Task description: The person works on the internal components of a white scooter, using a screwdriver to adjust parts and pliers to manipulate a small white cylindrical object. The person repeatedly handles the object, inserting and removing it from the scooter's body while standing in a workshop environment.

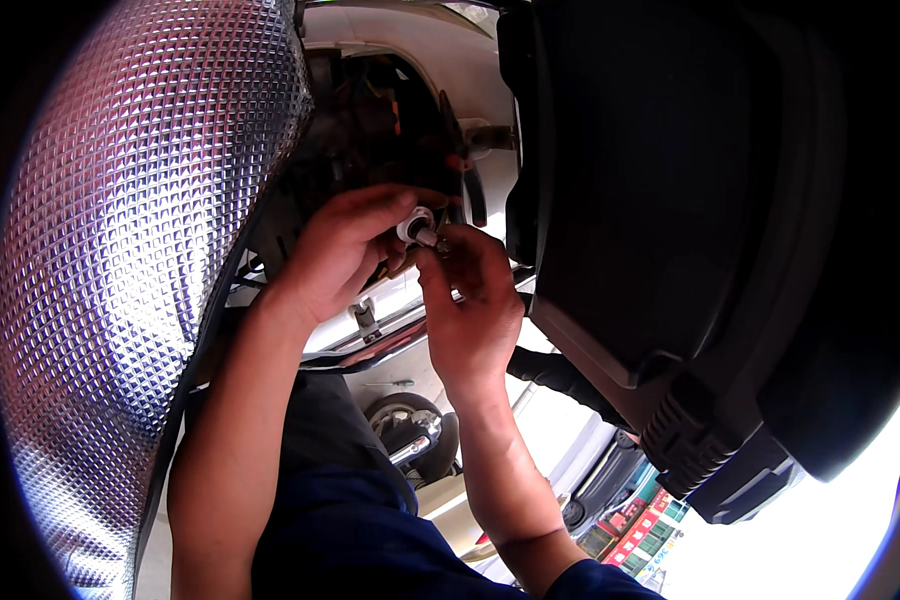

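Observation:
My left hand [345,245] is closed, with thumb and fingers pinching a small bulb-like part [422,230] by its round pale collar. A narrow, shiny tip sticks out of that collar toward the right. Around this tip the thumb and fingertips of my right hand [475,310] close in a pinch; exactly where they touch is partly hidden. Both hands meet in front of a dark opening [360,120] in light-coloured vehicle bodywork, where shadowed parts and a small orange-red piece [456,162] show.
A silver, quilted foil sheet [150,220] bulges along the left. Large black plastic bodywork [660,190] fills the right side. Below my hands runs a shiny trim edge [370,345], with a wheel [410,430] on the ground beyond. Farther off stand a parked car [605,485] and a red-and-green shopfront [642,535].

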A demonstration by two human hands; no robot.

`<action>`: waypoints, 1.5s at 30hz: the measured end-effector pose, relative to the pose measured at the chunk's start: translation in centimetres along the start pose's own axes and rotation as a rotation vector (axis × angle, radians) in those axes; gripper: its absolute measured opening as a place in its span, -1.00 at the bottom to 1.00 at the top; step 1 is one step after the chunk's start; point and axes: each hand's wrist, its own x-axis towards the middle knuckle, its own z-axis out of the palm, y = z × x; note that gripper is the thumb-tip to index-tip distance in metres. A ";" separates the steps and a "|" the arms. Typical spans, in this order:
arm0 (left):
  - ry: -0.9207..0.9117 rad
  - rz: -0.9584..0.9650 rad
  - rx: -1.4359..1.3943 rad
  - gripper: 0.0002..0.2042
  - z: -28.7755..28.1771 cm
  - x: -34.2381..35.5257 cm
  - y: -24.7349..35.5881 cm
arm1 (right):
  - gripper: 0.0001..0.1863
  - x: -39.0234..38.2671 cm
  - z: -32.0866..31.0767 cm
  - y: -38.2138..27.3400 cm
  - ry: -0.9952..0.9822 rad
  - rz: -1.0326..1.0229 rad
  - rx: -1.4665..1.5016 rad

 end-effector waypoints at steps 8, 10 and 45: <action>0.027 0.006 -0.018 -0.70 -0.2 0.2 -0.4 | -0.75 0.0 -0.2 -0.3 -0.026 0.016 0.120; 0.034 -0.002 -0.026 -0.70 -0.2 0.1 -0.4 | -0.77 0.0 -0.4 0.0 -0.019 -0.015 0.104; 0.216 0.028 0.207 -0.73 1.6 0.4 0.0 | -0.73 1.5 -1.5 0.4 -0.052 -0.485 -0.409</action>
